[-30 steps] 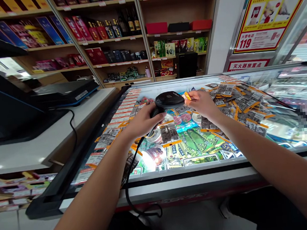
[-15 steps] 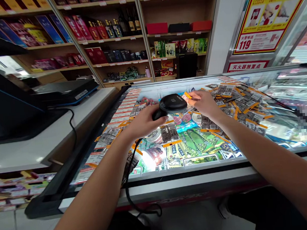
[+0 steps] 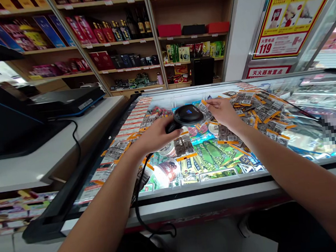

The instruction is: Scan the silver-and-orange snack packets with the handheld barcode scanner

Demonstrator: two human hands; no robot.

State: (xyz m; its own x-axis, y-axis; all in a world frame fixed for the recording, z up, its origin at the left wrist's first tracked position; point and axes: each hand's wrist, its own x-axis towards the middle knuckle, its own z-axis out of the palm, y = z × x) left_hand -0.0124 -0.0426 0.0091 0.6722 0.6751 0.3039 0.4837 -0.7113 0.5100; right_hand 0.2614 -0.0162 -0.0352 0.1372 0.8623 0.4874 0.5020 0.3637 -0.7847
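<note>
My left hand [image 3: 157, 134] is wrapped round the handle of a black barcode scanner [image 3: 188, 114], its head over the freezer's glass top. A cable runs down from the handle past the front edge. Just right of the scanner head, my right hand [image 3: 223, 113] pinches a small snack packet [image 3: 204, 108] with an orange edge, partly hidden by the scanner. Below the scanner a pair of similar packets [image 3: 183, 145] lies on the glass. Many more orange-edged packets [image 3: 265, 111] are heaped to the right of my right hand, and others [image 3: 116, 149] lie at the left.
Frozen goods [image 3: 214, 155] show through the glass of the chest freezer [image 3: 192, 197]. A counter [image 3: 21, 170] with a black scale [image 3: 66, 101] stands at the left. Behind are shelves [image 3: 125, 43] of boxes and bottles. The scanner cable [image 3: 137, 211] loops down the freezer's front.
The packet in my right hand has turned so more of its printed face shows beside the scanner. A blue light now shows on top of the scanner. The view has shifted slightly.
</note>
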